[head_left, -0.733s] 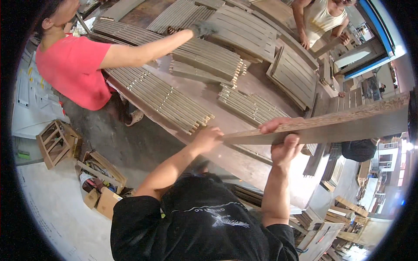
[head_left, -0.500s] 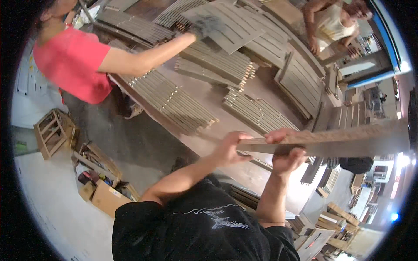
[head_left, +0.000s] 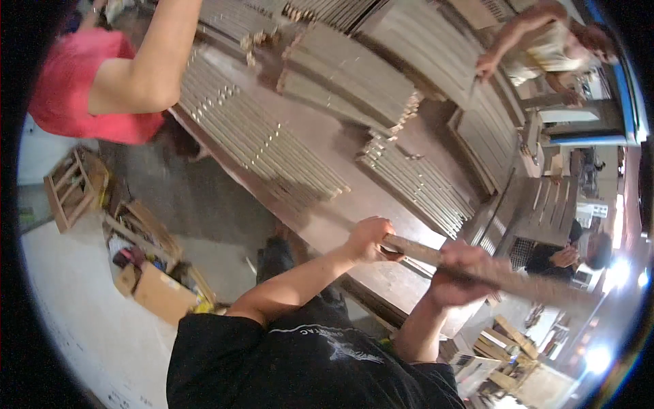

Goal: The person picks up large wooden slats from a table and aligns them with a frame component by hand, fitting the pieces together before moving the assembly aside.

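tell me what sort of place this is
Probably a woodworking or furniture workshop: rows of narrow slats and flat panels lie on a big worktable, and the left hand and right hand hold a long board.

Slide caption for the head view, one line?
Left hand and right hand hold a long board at a worktable bearing rows of slats.
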The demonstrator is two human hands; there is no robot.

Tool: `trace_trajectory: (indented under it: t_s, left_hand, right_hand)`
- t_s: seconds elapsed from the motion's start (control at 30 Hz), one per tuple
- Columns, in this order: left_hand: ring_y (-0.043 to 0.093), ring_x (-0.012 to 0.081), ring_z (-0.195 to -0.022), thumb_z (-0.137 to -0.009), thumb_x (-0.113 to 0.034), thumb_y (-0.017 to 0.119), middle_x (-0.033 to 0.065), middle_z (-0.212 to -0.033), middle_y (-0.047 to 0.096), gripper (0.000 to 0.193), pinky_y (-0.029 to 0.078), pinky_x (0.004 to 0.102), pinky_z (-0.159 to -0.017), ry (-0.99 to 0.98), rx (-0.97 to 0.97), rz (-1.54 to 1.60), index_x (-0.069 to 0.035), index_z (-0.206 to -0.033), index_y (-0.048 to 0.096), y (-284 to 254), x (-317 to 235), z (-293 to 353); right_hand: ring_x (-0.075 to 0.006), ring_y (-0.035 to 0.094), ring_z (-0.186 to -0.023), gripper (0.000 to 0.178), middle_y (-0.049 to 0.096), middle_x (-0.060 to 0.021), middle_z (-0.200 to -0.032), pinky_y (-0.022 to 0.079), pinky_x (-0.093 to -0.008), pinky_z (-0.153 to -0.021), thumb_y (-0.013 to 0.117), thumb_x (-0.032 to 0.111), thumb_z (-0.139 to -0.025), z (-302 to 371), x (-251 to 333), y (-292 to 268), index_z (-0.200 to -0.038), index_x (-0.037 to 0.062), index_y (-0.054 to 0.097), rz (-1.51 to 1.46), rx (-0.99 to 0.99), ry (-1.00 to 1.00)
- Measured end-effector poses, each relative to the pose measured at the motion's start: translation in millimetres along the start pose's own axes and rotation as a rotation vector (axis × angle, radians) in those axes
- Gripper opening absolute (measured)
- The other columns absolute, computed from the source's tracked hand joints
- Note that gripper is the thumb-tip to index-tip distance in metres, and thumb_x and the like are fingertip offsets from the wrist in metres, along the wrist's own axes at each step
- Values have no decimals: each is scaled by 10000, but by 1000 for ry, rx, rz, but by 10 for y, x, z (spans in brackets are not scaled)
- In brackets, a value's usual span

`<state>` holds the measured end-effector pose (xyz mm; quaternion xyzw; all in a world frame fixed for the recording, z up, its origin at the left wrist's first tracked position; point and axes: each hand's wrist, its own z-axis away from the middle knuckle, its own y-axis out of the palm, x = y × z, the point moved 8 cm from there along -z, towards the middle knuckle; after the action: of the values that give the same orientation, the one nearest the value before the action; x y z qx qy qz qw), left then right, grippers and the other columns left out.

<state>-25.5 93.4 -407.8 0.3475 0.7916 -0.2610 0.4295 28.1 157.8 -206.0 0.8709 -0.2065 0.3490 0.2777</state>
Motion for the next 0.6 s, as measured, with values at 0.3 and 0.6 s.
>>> trace_trajectory:
  t_s: [0.3,0.6]
  left_hand:
    - [572,269,-1105,-928,-718,290,154,-1235,582,787,498,398,-876,-859,500,169,-52,-1261,546,-405,613,804]
    - [648,238,-927,-996,-377,496,135,-1002,642,410,493,385,-883,-1111,559,1180,-3,-1164,524,237,-1157,228]
  right_hand:
    - [-218,613,-608,590,596,-141,-830,530,-306,-513,534,489,-919,-152,990,-109,-1204,-19,439,302,-388,-55]
    - [-213,490,-992,755,440,-141,-1256,461,-388,-804,643,197,-765,337,3040,-64,-1397,5,276,97,-200,-411]
